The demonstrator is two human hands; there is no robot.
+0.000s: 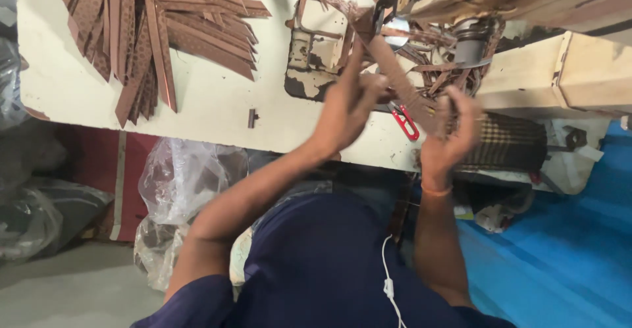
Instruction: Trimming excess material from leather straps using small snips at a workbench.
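A long brown patterned strip (pixel 395 71) runs from the sewing machine's needle area (pixel 395 28) down toward me. My left hand (pixel 349 107) grips the strip near its upper part, and my right hand (pixel 451 130) holds its lower end. Both hands are blurred. Red-handled scissors (pixel 405 123) lie on the table just under the strip, between my hands.
A pile of several similar brown strips (pixel 151 25) lies at the left of the cream worktable (pixel 210 98). The cream sewing machine body (pixel 559 71) stands at the right. A clear plastic bag (pixel 184 183) sits on the floor under the table; blue sheeting (pixel 566 236) lies at the right.
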